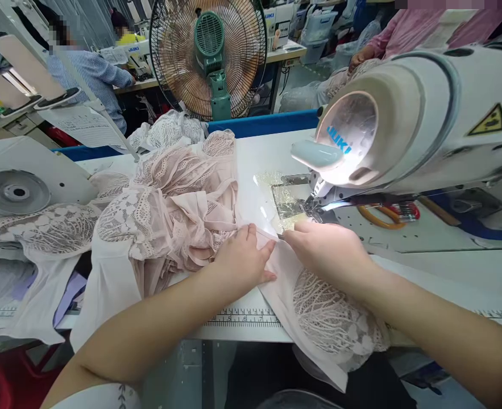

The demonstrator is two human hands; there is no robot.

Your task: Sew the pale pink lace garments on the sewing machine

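A pale pink lace bra (336, 312) lies from the sewing machine's needle area down over the table's front edge. My left hand (246, 255) rests on its smooth band, fingers extended and thumb apart. Close by the presser foot (314, 207), my right hand (327, 250) is closed, its fingertips at the fabric's edge. A small dark tip (280, 236) pokes out beside those fingertips; what it belongs to is hidden by the hand. The white sewing machine head (404, 119) reaches in from the right, its lamp lighting the needle plate (289, 196).
More lace bras (178, 199) are heaped left of my hands, against another machine part (16, 179). A ruler strip (246, 318) runs along the table front. An orange-handled tool (381, 216) lies under the machine arm. Behind stand a large fan (219, 57) and a co-worker in stripes (88, 79).
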